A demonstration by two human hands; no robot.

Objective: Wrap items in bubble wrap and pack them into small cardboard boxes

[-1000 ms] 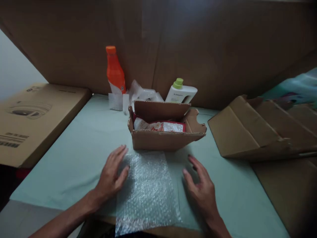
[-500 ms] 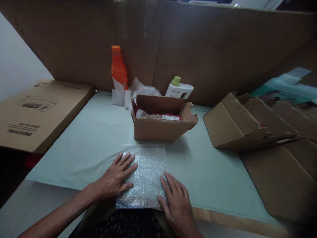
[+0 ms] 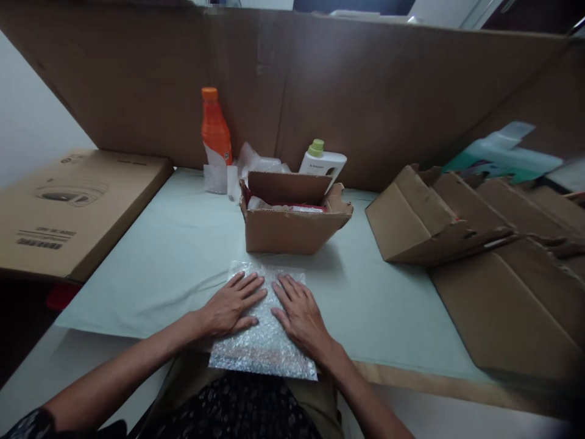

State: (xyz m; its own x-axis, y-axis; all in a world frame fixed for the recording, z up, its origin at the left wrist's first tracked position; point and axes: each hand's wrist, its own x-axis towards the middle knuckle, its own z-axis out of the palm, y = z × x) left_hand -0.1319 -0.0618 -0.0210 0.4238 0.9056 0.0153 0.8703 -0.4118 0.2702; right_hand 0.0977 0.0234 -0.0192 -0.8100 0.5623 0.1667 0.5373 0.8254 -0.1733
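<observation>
A clear sheet of bubble wrap (image 3: pixel 269 350) lies flat at the table's front edge, its near end reaching past the edge over my lap. My left hand (image 3: pixel 234 305) rests palm down on its left part, fingers spread. On its right part, my right hand (image 3: pixel 299 311) lies flat too, fingers stretched out and pointing away from me. Just beyond the sheet stands an open cardboard box (image 3: pixel 283 235), with crumpled clear wrap and something red and white inside, mostly hidden by the box's front wall.
Behind the box stand an orange bottle (image 3: pixel 216 131), a white bottle with a green cap (image 3: pixel 322 161) and crumpled plastic wrap (image 3: pixel 258 161). Several open cardboard boxes (image 3: pixel 411 216) and a teal-liquid jug (image 3: pixel 503 155) are at right. A flat carton (image 3: pixel 86 207) lies left; a cardboard wall (image 3: pixel 356 97) rises behind.
My right hand has moved forward and left, from the sheet's right edge onto the sheet. The left hand has slid slightly forward and right. The view has shifted a little.
</observation>
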